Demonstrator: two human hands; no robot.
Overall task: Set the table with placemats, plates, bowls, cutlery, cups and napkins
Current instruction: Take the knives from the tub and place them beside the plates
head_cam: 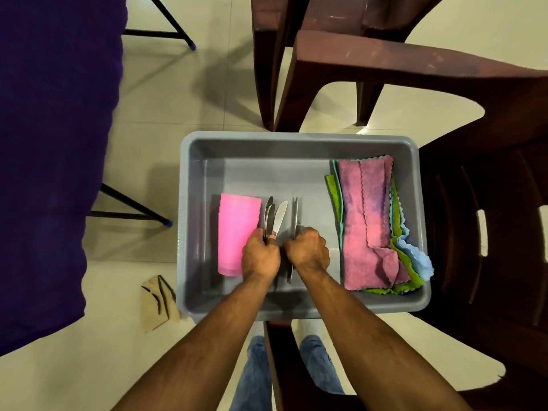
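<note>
Both fists around knives point(277, 216)

The tub point(302, 145) sits on a chair point(486, 203) before me, the worktop point(53, 143) to its left. In it, cups point(235, 229) lie left, napkins point(367, 223) right, cutlery point(278, 215) between. My left hand point(261, 258) and right hand point(308, 250) meet over the cutlery.

Grey tub point(302, 146) on brown chair point(489, 203): stacked pink cups point(234, 232) lying at left; folded napkins point(367, 223), pink topmost, at right. Left hand point(260, 256) grips several knives point(274, 216); right hand point(308, 252) grips further cutlery point(295, 210). Purple-covered counter point(53, 143) at left.
</note>
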